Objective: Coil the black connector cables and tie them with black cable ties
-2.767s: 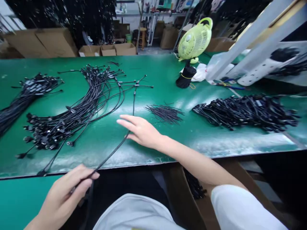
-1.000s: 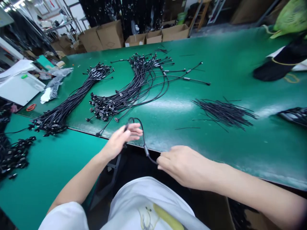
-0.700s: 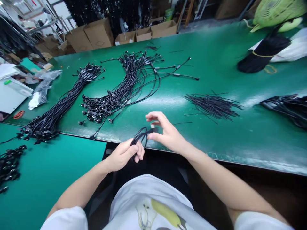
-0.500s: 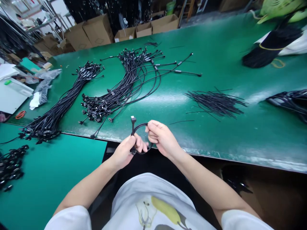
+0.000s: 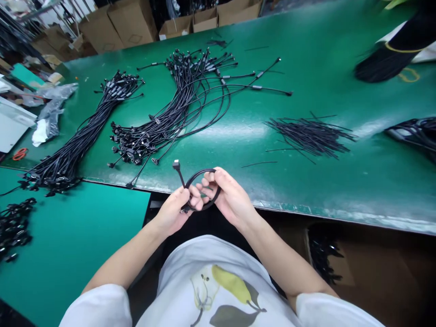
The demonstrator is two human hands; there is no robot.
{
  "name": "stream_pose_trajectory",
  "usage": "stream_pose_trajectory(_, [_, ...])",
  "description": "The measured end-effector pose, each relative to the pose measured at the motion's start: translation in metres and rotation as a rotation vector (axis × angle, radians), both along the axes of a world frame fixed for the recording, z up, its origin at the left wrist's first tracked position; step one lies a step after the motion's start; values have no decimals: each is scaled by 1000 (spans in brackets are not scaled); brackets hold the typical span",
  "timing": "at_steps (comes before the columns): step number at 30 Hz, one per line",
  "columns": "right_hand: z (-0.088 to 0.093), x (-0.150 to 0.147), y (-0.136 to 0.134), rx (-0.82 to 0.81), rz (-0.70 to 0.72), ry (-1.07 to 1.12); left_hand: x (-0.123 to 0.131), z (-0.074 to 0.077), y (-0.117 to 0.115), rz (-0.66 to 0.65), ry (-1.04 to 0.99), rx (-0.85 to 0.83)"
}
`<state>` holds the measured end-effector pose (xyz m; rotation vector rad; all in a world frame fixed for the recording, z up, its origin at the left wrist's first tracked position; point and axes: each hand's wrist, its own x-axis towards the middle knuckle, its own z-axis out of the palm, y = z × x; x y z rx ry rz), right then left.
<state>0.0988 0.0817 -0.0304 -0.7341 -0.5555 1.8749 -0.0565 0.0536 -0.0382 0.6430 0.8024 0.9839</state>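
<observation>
A black cable (image 5: 201, 172) is wound into a small loop between my two hands, above the table's near edge. My left hand (image 5: 177, 205) pinches the loop on its left side, and one plug end sticks up above the thumb. A second connector shows dimly below those fingers. On the right side of the loop, my right hand (image 5: 229, 193) has its thumb and fingers closed around the cable, with some fingertips inside the ring. Beyond the hands lies a spread bundle of black cables (image 5: 184, 102). Thin black ties (image 5: 311, 135) lie in a loose pile to the right.
Another cable bundle (image 5: 91, 131) lies at left, near orange-handled scissors (image 5: 19, 154) and a plastic bag (image 5: 51, 116). A pile of connectors (image 5: 15, 227) sits on the lower green surface. Banded black strands (image 5: 388, 54) are at far right. Cardboard boxes (image 5: 132, 22) stand behind the table.
The plug end has tipped left. My right hand has shifted its grip around the loop, its fingers coming inside the ring toward my left hand. The view has tilted slightly downward.
</observation>
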Motion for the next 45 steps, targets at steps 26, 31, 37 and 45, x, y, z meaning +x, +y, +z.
stream_pose_trajectory(26, [-21, -15, 9, -143, 13, 131, -6, 9, -1, -49, 77, 55])
stream_pose_trajectory(31, [-4, -11, 5, -33, -55, 69, 0, -2, -6, -86, 212, 141])
stream_pose_trajectory(37, [2, -25, -10, 130, -61, -94, 6, -9, -10, -119, 504, 251])
stream_pose_trajectory(45, [-4, -29, -4, 170, -19, -32, -10, -16, -2, -442, 654, 495])
